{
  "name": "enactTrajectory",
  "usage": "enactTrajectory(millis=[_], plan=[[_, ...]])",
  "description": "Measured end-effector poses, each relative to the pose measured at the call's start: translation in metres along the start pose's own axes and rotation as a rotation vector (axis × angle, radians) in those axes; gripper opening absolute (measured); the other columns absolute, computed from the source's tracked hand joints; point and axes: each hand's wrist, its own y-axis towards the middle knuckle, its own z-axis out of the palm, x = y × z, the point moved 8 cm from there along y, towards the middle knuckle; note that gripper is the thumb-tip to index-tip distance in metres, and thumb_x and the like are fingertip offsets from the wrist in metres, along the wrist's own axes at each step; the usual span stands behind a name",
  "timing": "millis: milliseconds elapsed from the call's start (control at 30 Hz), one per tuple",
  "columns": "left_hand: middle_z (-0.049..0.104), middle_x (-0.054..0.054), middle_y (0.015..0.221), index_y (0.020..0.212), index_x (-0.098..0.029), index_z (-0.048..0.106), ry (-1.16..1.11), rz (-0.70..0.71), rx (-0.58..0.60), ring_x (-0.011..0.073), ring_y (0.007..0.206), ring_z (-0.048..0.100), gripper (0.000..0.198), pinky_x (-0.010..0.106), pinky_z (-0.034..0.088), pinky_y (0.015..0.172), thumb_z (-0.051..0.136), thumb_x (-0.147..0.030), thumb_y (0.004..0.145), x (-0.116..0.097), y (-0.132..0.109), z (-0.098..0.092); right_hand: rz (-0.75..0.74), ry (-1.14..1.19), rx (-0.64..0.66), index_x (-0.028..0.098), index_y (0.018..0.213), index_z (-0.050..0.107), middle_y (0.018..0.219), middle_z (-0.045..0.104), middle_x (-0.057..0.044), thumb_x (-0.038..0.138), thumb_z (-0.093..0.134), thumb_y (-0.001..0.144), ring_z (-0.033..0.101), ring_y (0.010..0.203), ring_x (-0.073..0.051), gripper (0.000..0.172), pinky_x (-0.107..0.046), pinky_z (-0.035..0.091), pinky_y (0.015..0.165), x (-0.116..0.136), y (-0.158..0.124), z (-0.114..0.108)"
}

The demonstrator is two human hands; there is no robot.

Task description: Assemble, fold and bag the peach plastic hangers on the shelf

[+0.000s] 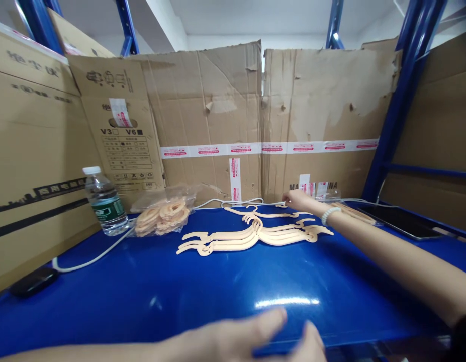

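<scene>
Right hand (298, 200) stretches to the back of the blue surface (142, 291), fingertips on a pale hanger piece (281, 204) beside the cardboard (323, 110); I cannot tell whether it grips. Left hand (255, 337) sits empty and loose at the near edge, likely for balance. Stacked hangers (251, 235) lie mid-surface, within reach.

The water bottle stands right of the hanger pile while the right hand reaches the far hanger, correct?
No: the head view shows the water bottle standing left of the hanger pile. The right hand does reach the far hanger.
</scene>
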Motion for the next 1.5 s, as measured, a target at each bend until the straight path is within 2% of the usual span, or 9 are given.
enactTrajectory(millis=[133, 400, 600, 767, 933, 1067, 1267, 1367, 1500], plan=[[0.063, 0.015, 0.118, 0.119, -0.018, 0.058, 0.315, 0.229, 0.205, 0.0328, 0.110, 0.055, 0.036, 0.045, 0.045, 0.088, 0.047, -0.014, 0.085, 0.008, 0.029, 0.019, 0.007, -0.038, 0.085, 0.013, 0.108, 0.063, 0.109, 0.063, -0.014, 0.025, 0.058, 0.089, 0.062, 0.097, -0.022, 0.023, -0.034, 0.050, 0.082, 0.007, 0.018, 0.019], [0.064, 0.007, 0.107, 0.104, -0.018, 0.058, 0.112, 0.050, 0.062, 0.0212, 0.095, 0.057, 0.027, 0.033, 0.043, 0.086, 0.054, -0.015, 0.078, 0.048, 0.031, 0.025, 0.016, -0.031, 0.107, 0.016, 0.118, 0.055, 0.119, 0.057, -0.009, 0.033, 0.056, 0.091, 0.059, 0.100, -0.021, 0.032, -0.041, 0.052, 0.083, 0.011, 0.022, 0.034], [0.064, 0.008, 0.106, 0.105, -0.019, 0.057, 0.030, 0.032, 0.042, 0.0218, 0.097, 0.057, 0.028, 0.033, 0.043, 0.089, 0.053, -0.012, 0.078, 0.049, 0.032, 0.022, -0.079, 0.078, -0.011, 0.010, 0.099, 0.069, 0.087, 0.071, -0.012, 0.007, 0.059, 0.075, 0.066, 0.087, -0.022, 0.026, -0.026, 0.047, 0.076, 0.025, 0.006, 0.002], [0.064, 0.009, 0.105, 0.107, -0.018, 0.059, -0.069, -0.041, -0.004, 0.0218, 0.097, 0.056, 0.030, 0.034, 0.045, 0.089, 0.052, -0.010, 0.078, 0.055, 0.030, 0.016, -0.200, 0.222, -0.135, 0.015, 0.089, 0.068, 0.078, 0.071, -0.005, 0.012, 0.053, 0.075, 0.065, 0.072, -0.016, 0.021, -0.022, 0.048, 0.066, 0.048, -0.040, -0.042], [0.065, 0.008, 0.103, 0.110, -0.019, 0.059, -0.342, -0.295, -0.108, 0.0207, 0.096, 0.059, 0.028, 0.034, 0.047, 0.086, 0.055, -0.018, 0.082, 0.080, 0.030, 0.015, -0.333, 0.919, -0.312, 0.018, 0.086, 0.059, 0.077, 0.066, -0.004, 0.032, 0.061, 0.078, 0.063, 0.068, -0.016, 0.016, -0.028, 0.053, 0.064, 0.083, -0.102, -0.072], [0.061, 0.010, 0.106, 0.116, -0.019, 0.053, -0.736, -0.523, -0.291, 0.0192, 0.088, 0.060, 0.040, 0.031, 0.051, 0.073, 0.060, -0.042, 0.083, 0.105, 0.027, 0.020, -0.448, 1.283, -0.178, 0.020, 0.088, 0.055, 0.080, 0.063, -0.003, 0.034, 0.065, 0.079, 0.063, 0.071, -0.015, 0.019, -0.029, 0.054, 0.065, 0.131, -0.135, -0.059], [0.059, 0.003, 0.084, 0.081, -0.017, 0.052, -0.901, -0.620, -0.488, 0.0169, 0.079, 0.060, 0.042, 0.026, 0.051, 0.062, 0.063, -0.057, 0.076, 0.119, 0.021, 0.013, -0.657, 1.085, -0.132, 0.019, 0.087, 0.060, 0.084, 0.064, -0.004, 0.027, 0.066, 0.079, 0.060, 0.073, -0.014, 0.013, -0.028, 0.052, 0.067, 0.178, -0.158, -0.049], [0.058, 0.002, 0.078, 0.079, -0.017, 0.050, -0.876, -0.663, -0.549, 0.0131, 0.066, 0.059, 0.046, 0.024, 0.050, 0.056, 0.066, -0.059, 0.072, 0.128, 0.017, 0.006, -0.629, 1.006, -0.177, 0.018, 0.087, 0.062, 0.081, 0.065, -0.003, 0.032, 0.064, 0.081, 0.060, 0.071, -0.014, 0.016, -0.027, 0.051, 0.066, 0.166, -0.142, -0.052], [0.061, 0.000, 0.070, 0.078, -0.018, 0.043, -0.911, -0.717, -0.587, 0.0102, 0.053, 0.057, 0.045, 0.022, 0.046, 0.050, 0.064, -0.058, 0.073, 0.140, 0.013, -0.001, -0.513, 0.788, -0.211, 0.017, 0.082, 0.064, 0.079, 0.069, -0.004, 0.028, 0.056, 0.085, 0.063, 0.071, -0.015, 0.014, -0.027, 0.050, 0.067, 0.128, -0.092, -0.046]])
